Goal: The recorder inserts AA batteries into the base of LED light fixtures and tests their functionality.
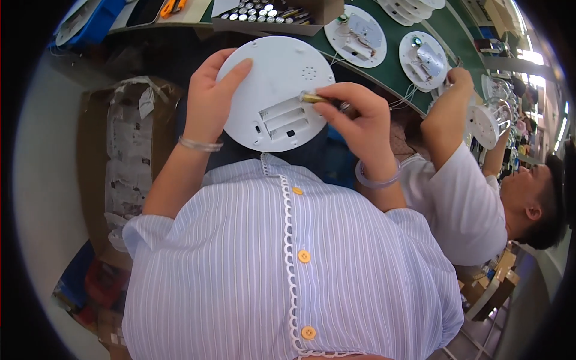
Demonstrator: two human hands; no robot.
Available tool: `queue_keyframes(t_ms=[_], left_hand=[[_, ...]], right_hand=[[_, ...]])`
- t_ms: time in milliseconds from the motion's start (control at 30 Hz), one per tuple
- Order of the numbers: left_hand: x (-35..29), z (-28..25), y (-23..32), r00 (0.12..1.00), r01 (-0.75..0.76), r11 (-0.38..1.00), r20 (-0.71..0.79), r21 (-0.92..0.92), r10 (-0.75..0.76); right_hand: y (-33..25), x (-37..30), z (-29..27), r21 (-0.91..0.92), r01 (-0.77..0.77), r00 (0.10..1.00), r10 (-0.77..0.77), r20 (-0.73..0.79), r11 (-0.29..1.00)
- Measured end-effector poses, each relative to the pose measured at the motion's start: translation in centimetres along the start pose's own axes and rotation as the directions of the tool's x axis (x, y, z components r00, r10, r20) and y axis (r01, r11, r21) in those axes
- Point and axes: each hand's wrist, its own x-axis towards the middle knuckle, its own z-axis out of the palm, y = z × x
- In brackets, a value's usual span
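My left hand (pixel 219 84) grips the left edge of a round white plastic housing (pixel 270 72), thumb on its face. A battery compartment (pixel 282 117) with several slots lies uncovered in the lower part of that face, and small round holes dot the area above it. Between thumb and fingers of my right hand (pixel 360 114) is a battery (pixel 312 97), its end at the compartment's upper right. Another dark cylindrical piece shows within the same fingers, partly hidden.
Behind the housing, an open carton (pixel 279 24) of batteries stands on the green bench (pixel 384 75). Round white units with wiring (pixel 357 37) lie beside it. To my right a co-worker (pixel 462 198) handles another unit (pixel 485 126). A cardboard box (pixel 96 156) stands at left.
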Motion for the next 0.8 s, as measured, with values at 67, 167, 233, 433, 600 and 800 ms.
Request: queue_keyframes(t_ms=[67, 167, 233, 433, 600, 800], left_hand=[[0.5, -0.3, -0.3, 0.996, 0.021, 0.998, 0.084, 0.063, -0.026], [0.7, -0.4, -0.6, 0.989, 0.107, 0.991, 0.094, 0.078, -0.114], [0.7, -0.4, -0.7, 0.988, 0.111, 0.992, 0.098, 0.057, -0.116], [0.4, -0.9, -0.6, 0.992, 0.107, 0.992, 0.055, 0.066, -0.111], [0.4, -0.6, -0.9, 0.996, 0.048, 0.991, 0.066, 0.124, -0.057], [0.2, -0.1, -0.9, 0.996, -0.016, 0.991, 0.084, 0.129, 0.005]], right_hand=[[-0.2, 0.1, 1.0, -0.103, 0.112, 0.993, -0.109, 0.037, 0.988], [-0.2, 0.1, 1.5, -0.461, 0.354, 0.931, -0.264, 0.251, 0.814], [-0.5, 0.3, 1.5, -0.437, 0.338, 0.932, -0.232, 0.278, 0.834], [-0.4, 0.3, 0.8, -0.298, 0.037, 0.993, -0.067, -0.092, 0.954], [0.2, 0.6, 1.1, -0.095, -0.313, 0.945, 0.32, 0.063, 0.945], [2.0, 0.3, 2.0, 0.104, -0.351, 0.932, 0.336, 0.135, 0.931]])
